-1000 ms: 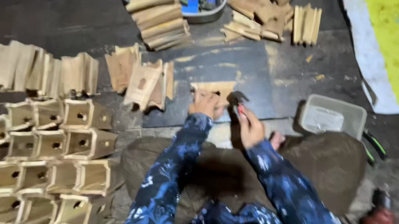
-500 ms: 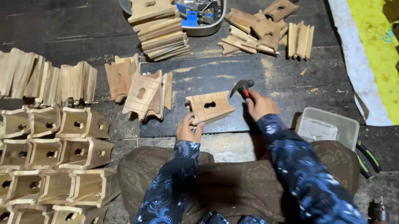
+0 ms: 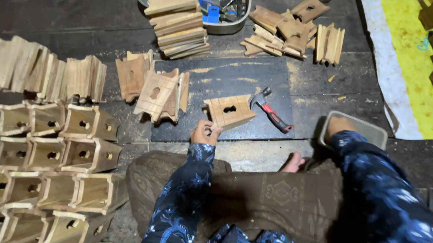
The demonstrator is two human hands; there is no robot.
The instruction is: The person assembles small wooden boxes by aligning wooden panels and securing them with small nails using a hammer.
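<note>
I sit on a dark wooden floor. My left hand [image 3: 204, 132] grips the near edge of a small wooden box part [image 3: 228, 111] with an oval hole, which rests on a dark mat [image 3: 231, 80]. A red-handled hammer [image 3: 273, 114] lies on the mat just right of the part, with no hand on it. My right hand [image 3: 335, 125] reaches into a clear plastic tub [image 3: 371, 131] at the right; its fingers are hidden inside.
Rows of finished wooden boxes [image 3: 34, 172] fill the lower left. Cut wooden panels [image 3: 45, 71] stand behind them, and more panels [image 3: 155, 88] lean beside the mat. A metal bowl [image 3: 235, 24] with small hardware, stacked panels [image 3: 176, 21] and loose pieces [image 3: 290, 27] lie at the back.
My right hand let go of the hammer, which now lies on the mat, and moved right into the plastic tub. My left hand still holds the box part.
</note>
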